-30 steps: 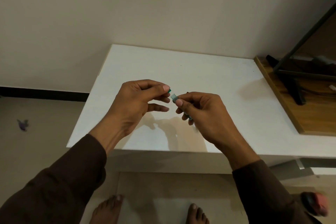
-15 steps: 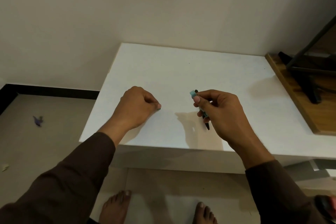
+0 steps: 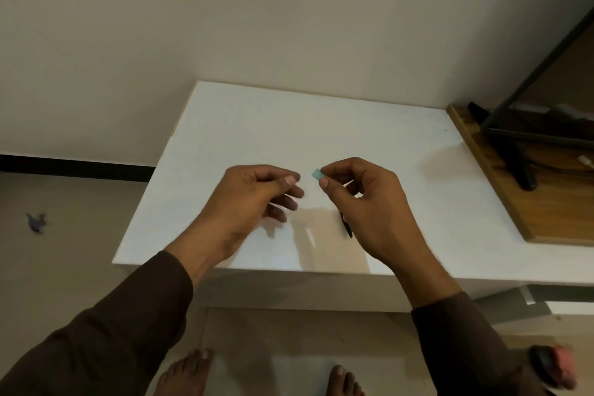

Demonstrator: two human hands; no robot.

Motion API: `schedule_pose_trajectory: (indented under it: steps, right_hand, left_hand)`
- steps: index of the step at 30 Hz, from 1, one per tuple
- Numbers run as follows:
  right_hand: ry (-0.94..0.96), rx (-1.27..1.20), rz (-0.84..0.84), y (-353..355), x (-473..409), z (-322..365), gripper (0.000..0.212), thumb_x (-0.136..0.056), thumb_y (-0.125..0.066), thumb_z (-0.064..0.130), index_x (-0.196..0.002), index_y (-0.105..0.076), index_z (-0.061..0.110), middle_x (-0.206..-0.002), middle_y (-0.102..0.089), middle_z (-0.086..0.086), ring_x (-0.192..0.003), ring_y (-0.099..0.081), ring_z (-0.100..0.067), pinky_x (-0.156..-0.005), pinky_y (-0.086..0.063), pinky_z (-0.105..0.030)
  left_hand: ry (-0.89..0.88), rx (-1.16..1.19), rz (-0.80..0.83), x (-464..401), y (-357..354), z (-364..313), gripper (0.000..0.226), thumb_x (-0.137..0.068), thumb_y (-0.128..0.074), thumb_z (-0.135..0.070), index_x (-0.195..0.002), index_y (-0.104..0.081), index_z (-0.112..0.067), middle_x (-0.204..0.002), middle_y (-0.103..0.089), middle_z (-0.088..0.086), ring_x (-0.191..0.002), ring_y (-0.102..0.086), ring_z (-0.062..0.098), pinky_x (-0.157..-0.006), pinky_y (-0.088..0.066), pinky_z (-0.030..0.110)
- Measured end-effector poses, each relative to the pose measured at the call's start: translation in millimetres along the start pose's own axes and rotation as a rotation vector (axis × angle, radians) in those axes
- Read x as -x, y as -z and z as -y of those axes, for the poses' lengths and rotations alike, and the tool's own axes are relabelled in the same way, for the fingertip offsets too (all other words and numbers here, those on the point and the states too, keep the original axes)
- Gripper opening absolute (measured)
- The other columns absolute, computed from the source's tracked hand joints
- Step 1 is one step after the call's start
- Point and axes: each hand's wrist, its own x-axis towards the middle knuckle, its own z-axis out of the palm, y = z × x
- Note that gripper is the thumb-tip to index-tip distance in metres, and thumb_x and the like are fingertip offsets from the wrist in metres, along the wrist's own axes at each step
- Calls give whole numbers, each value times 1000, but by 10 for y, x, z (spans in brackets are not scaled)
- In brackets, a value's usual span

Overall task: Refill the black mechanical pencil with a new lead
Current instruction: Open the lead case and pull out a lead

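Your right hand (image 3: 369,202) holds the black mechanical pencil (image 3: 346,225), fingers closed around the barrel, its dark tip poking out below the palm and its teal top end (image 3: 316,174) showing above your thumb, raised over the white surface (image 3: 321,125). Your left hand (image 3: 254,193) sits just beside that end, thumb and forefinger pinched together – perhaps on a lead, but anything that thin is lost in the blur, so I cannot tell what, if anything, they grip.

You look to be at the loading step: the new lead has to go into the open top of the barrel. The next move calls for bringing the pinch up to the teal end, lining it along the pencil's axis and feeding gently – a lead snaps under any sideways push.

The surface is bare around your hands and butts against a plain wall (image 3: 257,16). A wooden board (image 3: 546,202) with a dark stand (image 3: 514,157) lies to the right; the floor (image 3: 64,251) shows at left
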Motion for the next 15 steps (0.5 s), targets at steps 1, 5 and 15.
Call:
schedule_pose_trajectory:
  steps: [1, 5, 15]
  right_hand:
    - [20, 28, -3, 3, 6, 20, 9, -96, -70, 26, -104, -75, 25, -91, -72, 14, -73, -62, 2, -58, -46, -8]
    - [81, 142, 27, 25, 14, 77, 13, -96, -70, 26, -107, -76, 22, -97, -69, 15, -81, -60, 11, -68, -45, -1]
    - [76, 39, 62, 131, 9, 100, 10, -92, -76, 24, -100, -80, 21, -98, -75, 9, -89, -70, -4, -70, -49, -6]
  left_hand:
    - [52, 103, 86, 16, -60, -1, 17, -97, -63, -4, -102, -79, -7, -90, -82, 13, -75, -77, 22, -63, -64, 30]
    - [94, 296, 250, 14, -135, -17, 21, -97, -57, 5, -109, -75, 6, -96, -80, 21, -83, -79, 30, -65, -64, 34]
    - [76, 287, 275, 25, -73, -43, 17, -87, -70, -2, -101, -79, 2, -95, -81, 22, -86, -80, 33, -69, -64, 31]
